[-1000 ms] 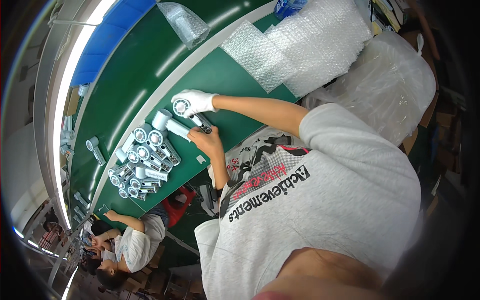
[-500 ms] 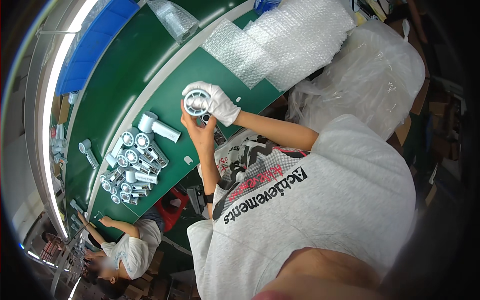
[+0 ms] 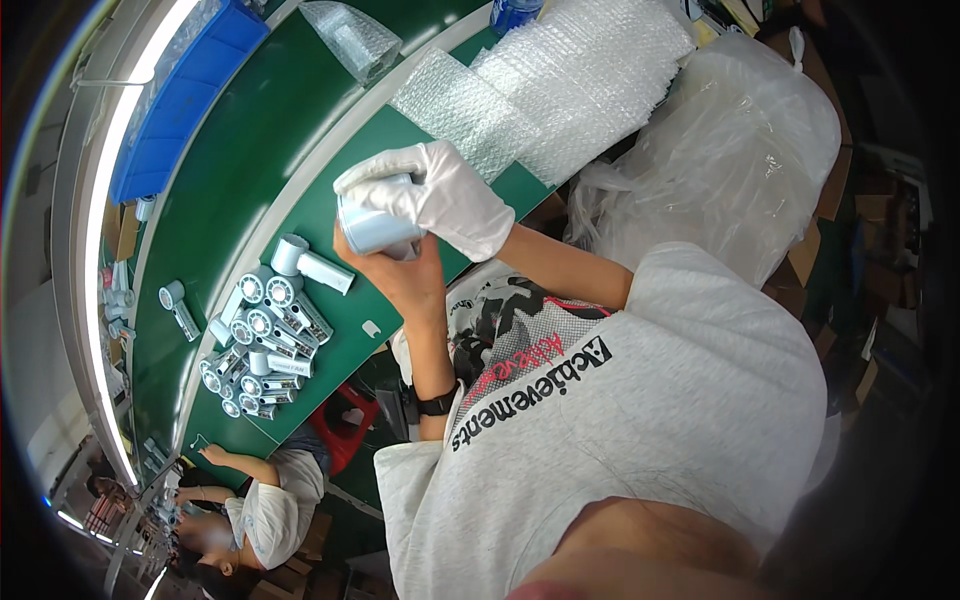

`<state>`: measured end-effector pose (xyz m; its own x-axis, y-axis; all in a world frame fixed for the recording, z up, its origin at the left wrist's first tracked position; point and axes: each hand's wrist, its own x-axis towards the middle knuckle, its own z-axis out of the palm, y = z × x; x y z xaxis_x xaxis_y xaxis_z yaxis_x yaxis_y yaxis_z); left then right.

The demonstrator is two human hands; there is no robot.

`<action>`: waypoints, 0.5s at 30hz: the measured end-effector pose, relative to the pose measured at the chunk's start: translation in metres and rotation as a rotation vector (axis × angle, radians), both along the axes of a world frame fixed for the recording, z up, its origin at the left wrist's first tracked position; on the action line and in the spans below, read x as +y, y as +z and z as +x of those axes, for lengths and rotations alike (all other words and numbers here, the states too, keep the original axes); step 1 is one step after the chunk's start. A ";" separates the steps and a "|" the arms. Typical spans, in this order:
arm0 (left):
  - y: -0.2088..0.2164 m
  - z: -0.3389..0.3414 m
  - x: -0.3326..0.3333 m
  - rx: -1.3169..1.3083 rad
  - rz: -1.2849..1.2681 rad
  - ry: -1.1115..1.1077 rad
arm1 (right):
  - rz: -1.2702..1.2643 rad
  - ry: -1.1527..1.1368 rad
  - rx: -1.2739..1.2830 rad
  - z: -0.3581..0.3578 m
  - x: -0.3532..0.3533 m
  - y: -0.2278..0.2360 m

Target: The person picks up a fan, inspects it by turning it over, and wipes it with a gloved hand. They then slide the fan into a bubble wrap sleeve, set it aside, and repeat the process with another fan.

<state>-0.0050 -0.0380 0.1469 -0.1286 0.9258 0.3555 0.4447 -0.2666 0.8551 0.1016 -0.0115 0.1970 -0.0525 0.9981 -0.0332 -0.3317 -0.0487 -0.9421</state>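
The handheld fan (image 3: 370,232) is held above the green table (image 3: 345,335), near a pile of fans (image 3: 262,325). It has just been turned: its plain side replaces the grille, exposing another surface. The gloved right hand (image 3: 440,195) clamps the top; the bare left hand (image 3: 405,280) grips below.

White glove (image 3: 470,210) on right hand (image 3: 430,190), pale blue fan (image 3: 375,228) against it. Bench (image 3: 345,315) below: green. Bin (image 3: 180,115) left of that hand: blue.
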 end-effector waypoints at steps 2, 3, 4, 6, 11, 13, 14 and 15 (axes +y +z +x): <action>-0.011 -0.007 0.009 -0.092 0.161 -0.054 | -0.022 0.090 0.203 0.003 0.003 0.002; -0.016 -0.011 0.015 -0.184 0.317 -0.107 | -0.033 0.134 0.305 0.005 0.005 0.001; -0.019 -0.014 0.019 -0.277 0.473 -0.160 | -0.032 0.129 0.305 0.008 0.005 0.002; -0.014 -0.027 0.011 -0.636 0.173 -0.340 | 0.099 0.394 0.133 0.017 0.005 0.007; 0.016 -0.022 0.002 -1.280 -0.544 -0.572 | 0.108 0.528 -0.148 0.017 0.006 0.000; 0.023 -0.014 0.005 -1.268 -0.577 -0.512 | 0.231 0.410 -0.188 0.017 0.010 -0.007; 0.023 -0.012 0.009 -1.250 -0.671 -0.424 | 0.361 0.285 -0.228 0.018 0.012 -0.013; 0.022 -0.011 0.014 -1.229 -0.765 -0.336 | 0.487 0.159 -0.267 0.018 0.010 -0.017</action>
<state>-0.0159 -0.0237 0.1685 0.2722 0.8801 -0.3891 -0.6322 0.4684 0.6172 0.1198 -0.0012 0.1797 -0.2561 0.8820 0.3957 -0.1033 0.3820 -0.9184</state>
